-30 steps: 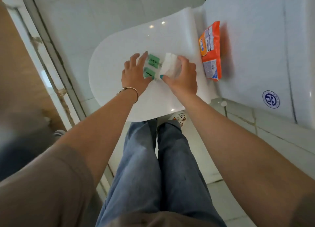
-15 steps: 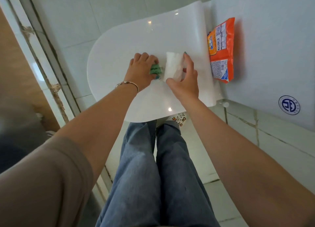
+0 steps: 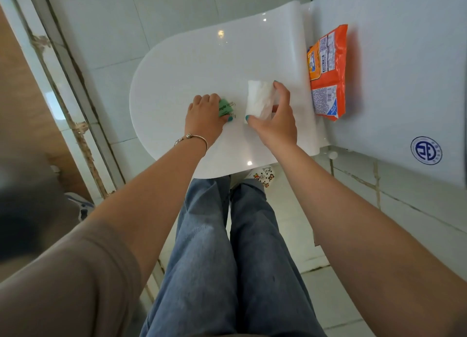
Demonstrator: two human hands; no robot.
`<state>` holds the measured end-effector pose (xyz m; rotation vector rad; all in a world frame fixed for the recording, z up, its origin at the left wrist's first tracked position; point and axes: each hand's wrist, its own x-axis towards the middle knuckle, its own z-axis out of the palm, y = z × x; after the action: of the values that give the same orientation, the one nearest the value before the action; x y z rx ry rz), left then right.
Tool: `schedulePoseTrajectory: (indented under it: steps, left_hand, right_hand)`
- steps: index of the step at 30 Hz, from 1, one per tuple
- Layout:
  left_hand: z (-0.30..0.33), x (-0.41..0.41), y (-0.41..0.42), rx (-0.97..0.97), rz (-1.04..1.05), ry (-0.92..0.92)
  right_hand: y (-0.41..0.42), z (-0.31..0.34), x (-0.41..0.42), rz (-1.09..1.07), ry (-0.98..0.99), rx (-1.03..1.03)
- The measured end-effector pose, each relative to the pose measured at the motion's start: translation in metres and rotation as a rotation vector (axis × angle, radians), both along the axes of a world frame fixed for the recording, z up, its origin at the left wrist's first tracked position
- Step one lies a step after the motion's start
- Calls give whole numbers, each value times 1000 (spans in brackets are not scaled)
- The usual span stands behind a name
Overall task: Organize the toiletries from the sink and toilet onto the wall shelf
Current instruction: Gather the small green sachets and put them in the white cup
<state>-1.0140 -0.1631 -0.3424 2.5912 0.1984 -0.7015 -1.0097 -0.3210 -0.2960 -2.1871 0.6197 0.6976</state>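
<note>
Toilet lid [image 3: 192,66]: both hands on packets.

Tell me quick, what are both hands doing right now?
Left hand: closed on the green packets, on the toilet lid.
Right hand: closed on the white tissue pack.

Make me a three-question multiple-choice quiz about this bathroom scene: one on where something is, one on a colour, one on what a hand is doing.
1. Where is the orange pack?
A. on the floor
B. on the toilet, behind the lid
C. in a hand

2. What colour are the sachets?
A. green
B. blue
C. red

3. What is the right hand doing?
A. hanging free
B. resting flat on the lid
C. gripping the white packet

Answers: B, it lies past the lid's hinge; A, green shows under the left hand; C, fingers wrap the packet.
</note>
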Motion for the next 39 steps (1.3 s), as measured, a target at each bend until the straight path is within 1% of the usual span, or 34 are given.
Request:
schedulePoseTrajectory:
  steps: [6, 9, 13, 15, 16, 18, 20, 23, 26, 27, 28, 31, 34, 39]
  left_hand:
    - [6, -9, 3, 14, 84, 26]
    - [11, -12, 2, 41, 115, 70]
    - [14, -14, -3, 104, 122, 96]
    - [15, -14, -6, 101, 138, 97]
    - [14, -14, -7, 90, 161, 104]
    - [12, -15, -8, 59, 215, 118]
    - [12, -15, -8, 25, 283, 129]
    - [11, -17, -7, -129, 438, 151]
    - [9, -22, -1, -440, 715, 273]
    - [9, -25, 0, -530, 788, 311]
    - [11, -28, 2, -589, 818, 343]
    - [24, -38, 4, -707, 814, 405]
    - [46, -43, 7, -824, 820, 394]
    - [112, -33, 11, -888, 733, 340]
  right_hand:
    - [-6, 1, -10, 12, -19, -36]
    - [-6, 0, -16, 4, -41, -71]
    - [0, -1, -27, 66, -206, -266]
    - [6, 1, -34, 120, -303, -321]
    - [10, 1, -38, 150, -343, -314]
    - [20, 1, -47, 176, -376, -214]
    - [28, -2, -55, 154, -319, -91]
    - [34, -9, -63, 108, -184, 5]
    - [36, -14, -66, 15, -74, 124]
    - [37, -15, -66, -19, -46, 162]
    - [36, -15, -66, -50, -28, 197]
    - [34, -8, -66, -71, -48, 257]
    - [31, 10, -64, -73, -93, 294]
    - [25, 69, -51, -60, -186, 333]
